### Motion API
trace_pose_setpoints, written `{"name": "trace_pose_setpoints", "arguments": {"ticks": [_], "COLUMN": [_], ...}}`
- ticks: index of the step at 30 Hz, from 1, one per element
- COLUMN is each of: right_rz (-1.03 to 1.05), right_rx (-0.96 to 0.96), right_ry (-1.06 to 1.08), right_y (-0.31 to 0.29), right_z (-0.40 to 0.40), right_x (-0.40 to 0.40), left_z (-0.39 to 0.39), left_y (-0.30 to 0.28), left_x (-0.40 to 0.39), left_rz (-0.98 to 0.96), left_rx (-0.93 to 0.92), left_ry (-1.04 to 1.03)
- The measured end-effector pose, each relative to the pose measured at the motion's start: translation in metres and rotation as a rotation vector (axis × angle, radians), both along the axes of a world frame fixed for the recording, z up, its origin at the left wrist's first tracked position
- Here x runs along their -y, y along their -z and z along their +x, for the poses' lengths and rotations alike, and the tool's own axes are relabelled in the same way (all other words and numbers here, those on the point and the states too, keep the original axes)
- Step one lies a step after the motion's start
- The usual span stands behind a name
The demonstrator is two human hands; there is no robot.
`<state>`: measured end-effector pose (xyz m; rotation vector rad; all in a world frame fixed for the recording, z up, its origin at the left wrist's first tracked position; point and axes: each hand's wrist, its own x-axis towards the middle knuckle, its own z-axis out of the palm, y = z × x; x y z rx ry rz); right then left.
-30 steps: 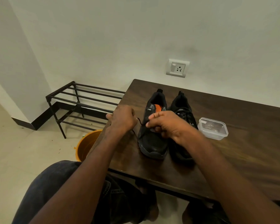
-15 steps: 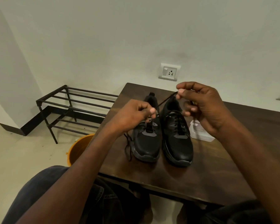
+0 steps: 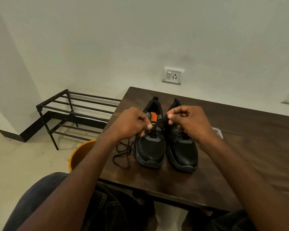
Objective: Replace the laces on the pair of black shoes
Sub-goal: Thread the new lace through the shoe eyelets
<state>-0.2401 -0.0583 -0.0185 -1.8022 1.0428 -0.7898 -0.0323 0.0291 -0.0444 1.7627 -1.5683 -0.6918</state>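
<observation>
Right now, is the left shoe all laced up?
No. The lace trails loose on the table beside the left shoe.

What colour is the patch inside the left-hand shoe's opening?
Orange, on the tongue label of the left shoe, clearest in the head view.

We are sitting in a home: a metal shoe rack (image 3: 77,112) is standing against the plain wall, an orange bucket (image 3: 81,154) on tiled floor, a socket (image 3: 173,75) above the bench (image 3: 240,147).

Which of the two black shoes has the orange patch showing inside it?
The shoe on the left, beside the loose lace on the table. Orange shows on its tongue between the two hands; the right shoe shows only black and grey.
</observation>
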Motion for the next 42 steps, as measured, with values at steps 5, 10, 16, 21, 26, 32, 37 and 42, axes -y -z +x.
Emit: {"name": "trace_pose_setpoints", "arguments": {"ticks": [5,10,16,21,26,32,37,42], "right_rz": [0.007,-0.029,-0.093,-0.23,-0.227,-0.054,0.127,0.127], "right_rx": [-0.084,-0.005,-0.079,-0.313,-0.608,-0.465,-0.32,-0.324], "right_ry": [-0.039,-0.072,-0.093,0.088,0.144,0.173,0.181,0.194], "right_y": [0.008,0.009,0.026,0.039,0.054,0.048,0.049,0.051], "right_z": [0.001,0.027,0.037,0.045,0.062,0.055,0.046,0.048], "right_x": [-0.001,-0.002,0.017,0.037,0.037,0.04,0.044,0.045], "left_z": [0.004,-0.015,-0.021,-0.021,-0.031,-0.026,-0.031,-0.027], "left_y": [0.01,0.009,0.023,0.041,0.047,0.054,0.062,0.059], "left_x": [0.001,0.012,0.018,0.028,0.032,0.035,0.044,0.045], "left_rz": [-0.001,-0.078,-0.106,-0.193,-0.217,-0.222,-0.156,-0.098], "left_rx": [0.046,-0.39,-0.54,-0.328,0.084,0.175,0.125,-0.002], "left_ry": [-0.052,-0.023,-0.239,-0.423,-0.353,-0.283,-0.183,-0.192]}}
